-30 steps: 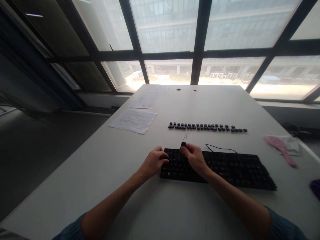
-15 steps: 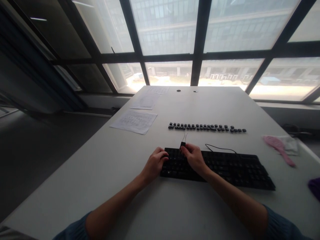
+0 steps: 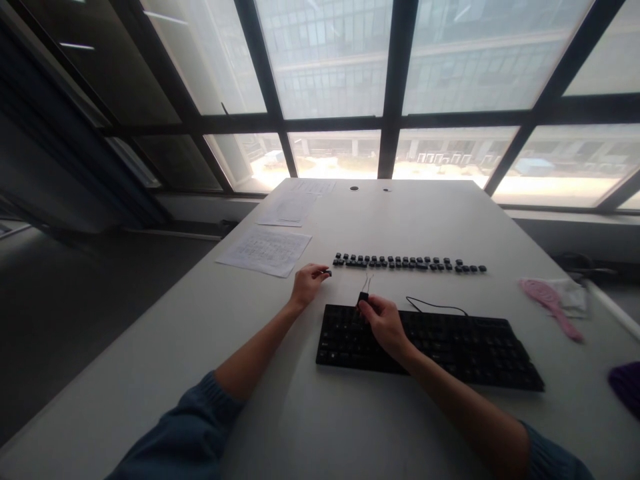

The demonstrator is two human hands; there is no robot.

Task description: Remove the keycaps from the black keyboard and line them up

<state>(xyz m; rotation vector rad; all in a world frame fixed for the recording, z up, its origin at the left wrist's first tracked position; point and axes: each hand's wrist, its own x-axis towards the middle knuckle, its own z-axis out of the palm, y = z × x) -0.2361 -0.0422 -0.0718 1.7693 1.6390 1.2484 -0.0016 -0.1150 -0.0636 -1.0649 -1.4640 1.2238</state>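
Observation:
My left hand point(image 3: 307, 285) is past the keyboard's far left corner, its thumb and fingers pinching a small black keycap point(image 3: 328, 273) just above or on the table. Two rows of loose keycaps point(image 3: 400, 262) lie right of it. Over the left part of the black keyboard point(image 3: 465, 347), my right hand point(image 3: 384, 325) grips a keycap puller point(image 3: 364, 297) by its black handle, the two thin wire prongs pointing away from me. Which keys are off the board is too dark to tell.
The white table point(image 3: 240, 333) reaches to the windows. Printed sheets point(image 3: 267, 251) lie at the left. A thin cable point(image 3: 437, 306) curves behind the keyboard. At the right are a pink hairbrush point(image 3: 550, 303) on a pale packet point(image 3: 574, 297) and a purple cloth point(image 3: 625, 387).
My left hand has moved from the keyboard's left edge away from me, to the left end of the keycap rows, with a keycap in it. My right hand stays nearly in place with the keycap puller.

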